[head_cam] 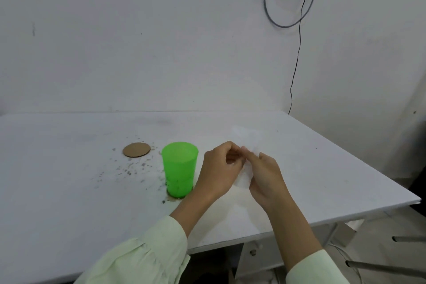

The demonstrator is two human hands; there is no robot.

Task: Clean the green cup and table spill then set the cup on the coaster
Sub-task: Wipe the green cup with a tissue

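A green plastic cup (179, 169) stands upright on the white table (69, 214), with dark smears near its base. Brown spill specks (131, 168) lie scattered on the table to its left. A round brown coaster (136, 149) lies flat behind and left of the cup, with nothing on it. Just right of the cup, my left hand (217, 172) and my right hand (265, 176) both pinch a white tissue (243, 180) between them, above the table. Much of the tissue is blurred against the white surface.
The table's right edge (368, 163) runs diagonally toward the near right corner. Grey and black cables (297, 30) hang on the wall behind. Metal chair or frame parts (391, 265) show below the table on the right.
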